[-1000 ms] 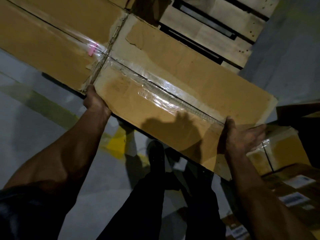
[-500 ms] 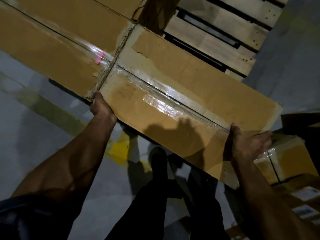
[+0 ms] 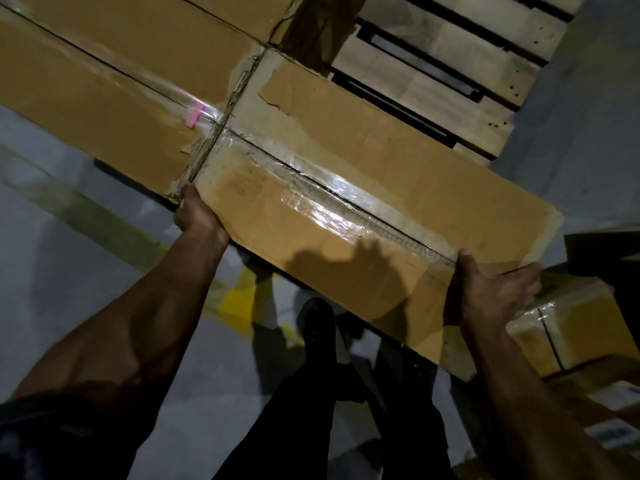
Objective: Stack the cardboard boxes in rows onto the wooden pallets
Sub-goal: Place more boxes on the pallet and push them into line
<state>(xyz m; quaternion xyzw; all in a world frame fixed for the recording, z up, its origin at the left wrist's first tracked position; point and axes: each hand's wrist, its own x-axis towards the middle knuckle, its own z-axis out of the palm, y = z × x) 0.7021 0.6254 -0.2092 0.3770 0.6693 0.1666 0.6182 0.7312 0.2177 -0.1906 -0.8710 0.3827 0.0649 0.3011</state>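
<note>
Placement step in hand: a long taped cardboard box [image 3: 363,216] is held at both ends over the near edge of the wooden pallet [image 3: 446,74]

Left hand [image 3: 197,216] is clamped on the box's left near corner, fingers curled under and out of sight, right at the seam where it meets the neighbouring box [image 3: 104,98]. Right hand [image 3: 491,292] is clamped on the right end, thumb laid up on the top face beside the clear tape seam [image 3: 346,199], the other fingers spread against the end face

The box's left end is seen butted against the neighbouring box, already set in the row; a further box [image 3: 194,15] sits behind that one. Bare pallet slats are visible beyond the box's far side. Whether the box is fully borne by the pallet cannot be told; its near edge appears to overhang the grey floor [image 3: 52,271]

More taped boxes [image 3: 568,334] are seen low at the right, near the right hand

Next move, as judged: the box is to be pushed forward and squared flush with the neighbour, then both hands released. Care is called for at the left corner, where fingers could be pinched
</note>
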